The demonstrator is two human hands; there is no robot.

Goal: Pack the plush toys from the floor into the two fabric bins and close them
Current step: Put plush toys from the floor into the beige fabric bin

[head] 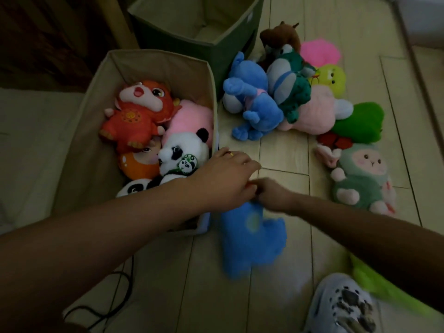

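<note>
The beige bin [149, 66] holds about 6 toys; the green bin [216, 32] looks empty, and both are open. Roughly 9 toys [276, 92] lie on the floor [288, 150]. Both the left hand [228, 174] and right hand [271, 193] grip a blue toy [252, 236] just beside the beige bin. Packing seems under halfway. No writing is readable.
</note>
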